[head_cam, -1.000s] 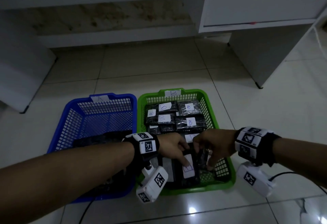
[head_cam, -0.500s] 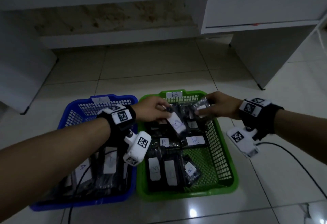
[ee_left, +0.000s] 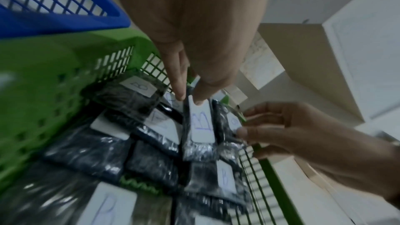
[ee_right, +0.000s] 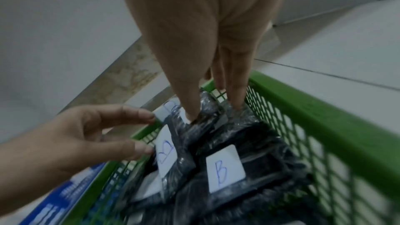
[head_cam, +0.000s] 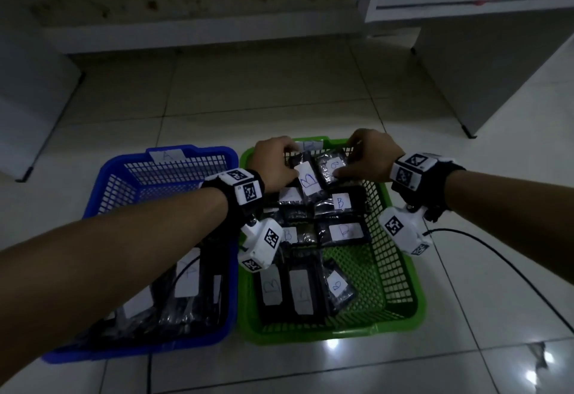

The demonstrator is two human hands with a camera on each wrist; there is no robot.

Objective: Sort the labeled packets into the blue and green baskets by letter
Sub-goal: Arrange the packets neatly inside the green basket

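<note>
Left hand (head_cam: 273,162): thumb and forefinger pinch the far end of a B-labelled packet (head_cam: 309,177), presumably to lay it flat, label upward.
Right hand (head_cam: 368,157): thumb and fingers grip the neighbouring B packet (head_cam: 332,167), likely setting it beside the first.
Both packets: far end of green basket (head_cam: 400,257), tagged B, atop other B packets.
Blue basket (head_cam: 102,204): alongside, tagged A, holding A packets.
</note>
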